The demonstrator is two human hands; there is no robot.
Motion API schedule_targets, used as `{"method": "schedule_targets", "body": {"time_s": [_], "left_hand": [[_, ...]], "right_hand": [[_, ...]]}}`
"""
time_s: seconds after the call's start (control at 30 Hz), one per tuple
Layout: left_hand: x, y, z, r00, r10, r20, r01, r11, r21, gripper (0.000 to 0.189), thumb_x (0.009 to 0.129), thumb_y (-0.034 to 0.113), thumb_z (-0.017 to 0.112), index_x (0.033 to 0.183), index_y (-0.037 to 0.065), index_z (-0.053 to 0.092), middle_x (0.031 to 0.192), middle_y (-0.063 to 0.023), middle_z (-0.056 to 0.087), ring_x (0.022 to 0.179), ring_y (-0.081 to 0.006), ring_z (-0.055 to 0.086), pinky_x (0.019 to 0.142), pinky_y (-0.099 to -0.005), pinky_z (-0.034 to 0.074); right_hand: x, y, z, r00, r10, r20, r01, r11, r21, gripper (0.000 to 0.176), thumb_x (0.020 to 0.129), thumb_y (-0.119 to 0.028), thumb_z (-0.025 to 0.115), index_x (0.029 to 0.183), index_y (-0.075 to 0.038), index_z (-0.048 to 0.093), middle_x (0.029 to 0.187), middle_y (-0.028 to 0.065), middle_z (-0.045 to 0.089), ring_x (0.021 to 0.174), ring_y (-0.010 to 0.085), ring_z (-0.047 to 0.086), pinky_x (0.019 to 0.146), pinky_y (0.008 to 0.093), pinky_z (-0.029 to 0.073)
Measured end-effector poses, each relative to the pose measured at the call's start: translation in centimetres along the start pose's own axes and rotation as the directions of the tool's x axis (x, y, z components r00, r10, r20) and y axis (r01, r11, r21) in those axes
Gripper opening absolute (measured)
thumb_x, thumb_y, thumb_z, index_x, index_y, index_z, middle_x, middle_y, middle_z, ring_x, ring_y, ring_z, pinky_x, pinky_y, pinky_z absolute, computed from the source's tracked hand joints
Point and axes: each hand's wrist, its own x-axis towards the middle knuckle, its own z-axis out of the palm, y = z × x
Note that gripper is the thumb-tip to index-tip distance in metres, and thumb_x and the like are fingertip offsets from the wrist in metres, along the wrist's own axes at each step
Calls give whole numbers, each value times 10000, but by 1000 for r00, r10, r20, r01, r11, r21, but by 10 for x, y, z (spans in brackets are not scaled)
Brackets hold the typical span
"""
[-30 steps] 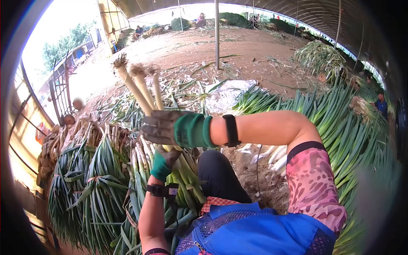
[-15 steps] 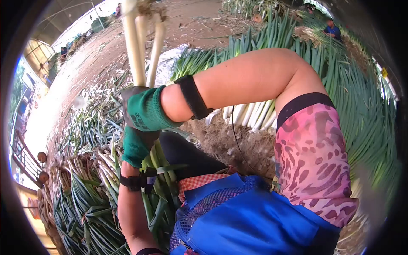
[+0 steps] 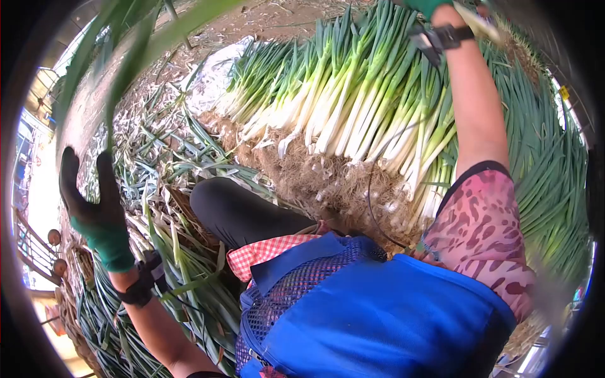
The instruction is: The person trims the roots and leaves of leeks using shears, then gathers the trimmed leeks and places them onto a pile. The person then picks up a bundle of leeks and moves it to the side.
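My left hand [image 3: 99,217], in a green glove with dark fingers, is raised at the left with thumb and fingers apart, holding nothing. Blurred green onion leaves [image 3: 135,53] hang above it. My right hand [image 3: 428,6], gloved too, reaches to the top edge and is partly cut off. A pale onion stalk [image 3: 479,24] sticks out beside it, so it appears closed on green onions, though its fingers are hidden. Beneath that arm lies a long row of green onions [image 3: 353,107], white stems and roots towards me.
Onions with long leaves [image 3: 195,296] lie in a heap at my lower left. Loose trimmings [image 3: 157,148] cover the ground ahead. A pale plastic sheet [image 3: 217,75] lies behind the row. My dark-clad knee [image 3: 246,211] juts forward, and more green onions [image 3: 542,157] spread at the right.
My hands were together on upright green onions with roots up. They have parted: the right swung up to the right, while the left let go and moved left.
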Motion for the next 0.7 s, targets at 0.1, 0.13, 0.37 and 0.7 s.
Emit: {"method": "schedule_targets", "body": {"time_s": [0.1, 0.13, 0.37, 0.7], "left_hand": [[-53, -58, -8, 923, -346, 170, 340, 938, 65, 483, 887, 142, 697, 1299, -26, 511, 1231, -189, 596, 1142, -274, 573, 996, -366, 442], [-75, -73, -8, 903, -381, 199, 355, 922, 154, 484, 886, 149, 699, 1296, -27, 512, 1216, -203, 598, 1141, -283, 573, 996, -369, 443], [-239, -122, -18, 138, -755, 641, 597, 580, 555, 631, 794, 342, 752, 1224, -65, 534, 1022, -221, 646, 1010, -326, 618, 872, -385, 477], [-298, -99, 0, -10, -745, 667, 352, 621, 700, 667, 686, 467, 782, 1141, 14, 598, 1012, -232, 678, 970, -392, 645, 835, -466, 513]], "right_hand": [[-39, 121, 88, 861, 480, 171, -508, 836, 208, 420, 829, -329, 661, 1107, -16, 627, 904, 177, 697, 882, 277, 689, 759, 394, 542], [-63, 151, 127, 753, 601, 268, -653, 730, 199, 402, 849, -325, 640, 1095, -7, 639, 877, 163, 704, 860, 258, 696, 747, 373, 551], [-230, 274, 373, 490, 601, 632, -669, 724, -170, 429, 887, -351, 535, 1212, -88, 626, 1291, 179, 586, 1153, 348, 575, 993, 423, 430], [-205, 246, 404, 327, 790, 518, -712, 566, -415, 464, 885, -360, 468, 1209, -63, 615, 1331, 172, 552, 1230, 356, 523, 1032, 427, 396]]}}
